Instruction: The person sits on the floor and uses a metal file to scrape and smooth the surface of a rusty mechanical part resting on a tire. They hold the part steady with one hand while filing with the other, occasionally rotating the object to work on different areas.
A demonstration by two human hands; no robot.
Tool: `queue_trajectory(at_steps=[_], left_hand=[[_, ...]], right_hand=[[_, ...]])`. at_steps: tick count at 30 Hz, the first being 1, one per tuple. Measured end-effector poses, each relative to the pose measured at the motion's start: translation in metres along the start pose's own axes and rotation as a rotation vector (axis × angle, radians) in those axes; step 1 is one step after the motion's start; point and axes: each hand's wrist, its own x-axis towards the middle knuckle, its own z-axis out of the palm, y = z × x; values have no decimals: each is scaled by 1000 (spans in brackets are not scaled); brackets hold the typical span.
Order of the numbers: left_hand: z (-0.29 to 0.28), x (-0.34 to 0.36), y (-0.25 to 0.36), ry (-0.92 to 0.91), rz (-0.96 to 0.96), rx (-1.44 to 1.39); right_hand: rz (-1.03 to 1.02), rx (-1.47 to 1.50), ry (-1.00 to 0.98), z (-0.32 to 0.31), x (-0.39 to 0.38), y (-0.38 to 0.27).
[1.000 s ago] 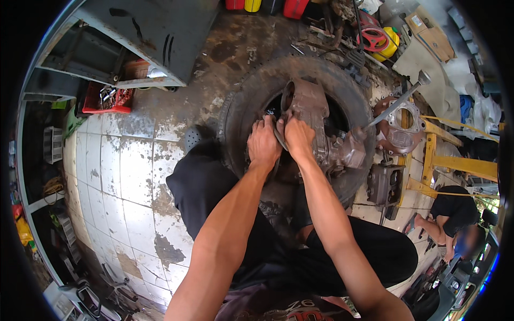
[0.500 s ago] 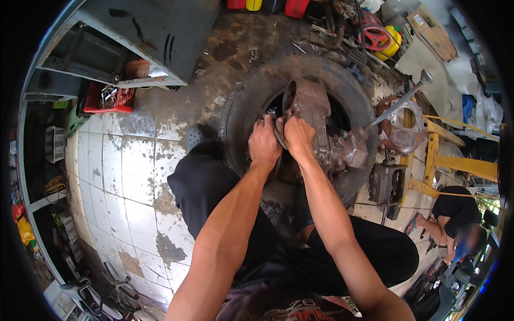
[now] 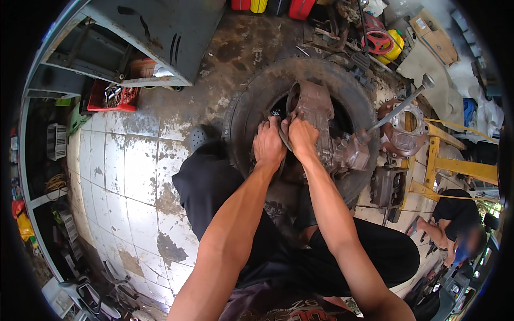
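I see the rusty brown metal gearbox housing (image 3: 321, 125) ringed tightly by the worn black rubber tyre (image 3: 251, 104), open tiled floor (image 3: 123, 176) leftward, my left hand (image 3: 269, 143) and right hand (image 3: 301, 135) side by side, fingers curled gripping its near edge

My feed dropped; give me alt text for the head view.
Both bare hands, left hand and right hand, grip a grimy metal gearbox housing lying across a worn tyre on a stained tiled floor. Another person crouches at lower right.
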Motion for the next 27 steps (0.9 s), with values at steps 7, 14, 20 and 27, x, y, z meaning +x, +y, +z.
queue_trajectory(at_steps=[7,14,20,27], left_hand=[[-1,1,-2,9,21,8],[-1,-2,4,-5,18,-16],[-1,-1,5,6,-2,-51],[0,-1,3,3,-7,-28]], right_hand=[[10,25,-20,4,6,-2],[62,17,52,7,-1,3],[59,32,-14,10,11,6],[72,103,60,8,16,-2]])
